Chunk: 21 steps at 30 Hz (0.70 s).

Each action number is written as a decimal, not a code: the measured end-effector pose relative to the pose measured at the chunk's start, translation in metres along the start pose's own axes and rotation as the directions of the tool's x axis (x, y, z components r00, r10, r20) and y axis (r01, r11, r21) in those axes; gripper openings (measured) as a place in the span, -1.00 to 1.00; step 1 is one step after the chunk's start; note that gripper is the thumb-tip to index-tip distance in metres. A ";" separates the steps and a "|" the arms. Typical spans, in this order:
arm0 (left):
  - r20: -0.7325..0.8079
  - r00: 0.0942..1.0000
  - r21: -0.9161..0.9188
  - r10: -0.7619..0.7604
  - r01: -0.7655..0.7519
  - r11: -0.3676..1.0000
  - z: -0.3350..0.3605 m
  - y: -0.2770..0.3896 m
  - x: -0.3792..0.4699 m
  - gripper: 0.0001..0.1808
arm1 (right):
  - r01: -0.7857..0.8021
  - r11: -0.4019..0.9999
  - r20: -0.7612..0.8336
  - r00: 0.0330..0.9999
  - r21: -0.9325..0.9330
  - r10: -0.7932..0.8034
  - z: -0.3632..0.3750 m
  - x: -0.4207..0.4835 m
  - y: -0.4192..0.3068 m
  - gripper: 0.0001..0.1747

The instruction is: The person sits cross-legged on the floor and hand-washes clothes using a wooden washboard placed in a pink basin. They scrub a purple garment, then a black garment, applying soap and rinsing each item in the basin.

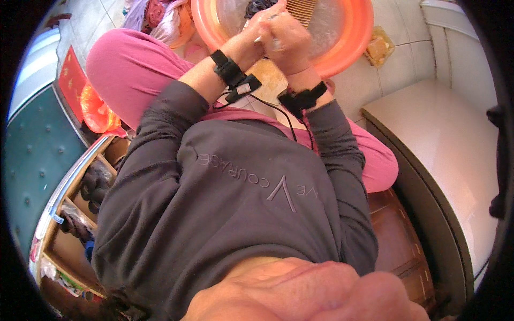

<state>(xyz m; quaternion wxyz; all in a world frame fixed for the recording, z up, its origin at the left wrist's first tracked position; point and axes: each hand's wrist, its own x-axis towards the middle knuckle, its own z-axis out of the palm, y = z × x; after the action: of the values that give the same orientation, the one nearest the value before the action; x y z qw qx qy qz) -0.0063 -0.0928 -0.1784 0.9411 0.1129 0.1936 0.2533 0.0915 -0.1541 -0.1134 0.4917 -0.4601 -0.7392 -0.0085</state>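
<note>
My left hand and my right hand are pressed together at the near rim of an orange plastic basin. Their fingers are curled and overlapping, slightly blurred, and what lies between them is hidden. Just beyond the hands, a yellowish comb with long teeth shows over the basin. A dark crumpled thing lies by the fingertips of my left hand. Clear, wrinkled plastic or water seems to fill the basin; I cannot tell which. Black bands with cables are strapped round both wrists.
Bunched colourful cloth lies left of the basin. A yellowish block in clear plastic is on the tiled floor. A wooden piece lies below the hands. A low cabinet stands right; open shelves hold shoes at left.
</note>
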 end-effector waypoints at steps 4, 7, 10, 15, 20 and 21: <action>-0.417 0.905 0.176 0.089 -0.016 0.984 0.001 -0.008 0.003 -0.55 | -0.657 0.734 -0.089 0.753 -0.175 0.652 -0.001 -0.006 0.010 -0.89; 0.657 0.751 -0.470 0.070 0.336 0.816 0.006 -0.002 -0.002 -0.55 | -0.267 0.961 -0.046 0.961 0.077 0.271 0.003 -0.002 -0.008 -0.79; -0.162 0.986 0.041 0.047 -0.041 0.998 0.019 -0.006 -0.015 -0.72 | -0.606 0.794 0.028 0.795 0.053 0.605 0.000 -0.006 -0.002 -0.83; -0.497 0.865 0.203 0.073 0.034 0.979 0.044 -0.023 -0.018 -0.67 | -0.322 0.947 -0.053 0.945 0.003 0.322 0.006 -0.010 -0.004 -0.75; -0.449 0.887 0.188 0.103 -0.019 0.982 0.032 -0.025 -0.021 -0.55 | -0.838 0.542 0.031 0.541 -0.056 0.840 0.000 -0.014 0.006 -0.76; -0.416 0.906 0.093 0.077 -0.042 0.995 0.026 -0.025 -0.022 -0.56 | -0.713 0.698 0.036 0.697 -0.072 0.716 0.003 -0.015 0.003 -0.77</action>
<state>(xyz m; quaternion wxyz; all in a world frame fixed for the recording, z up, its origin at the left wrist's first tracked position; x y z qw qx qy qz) -0.0016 -0.1281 -0.1557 0.8639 0.1000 0.3977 0.2923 0.0927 -0.1617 -0.1273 0.4214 -0.7234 -0.5172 0.1776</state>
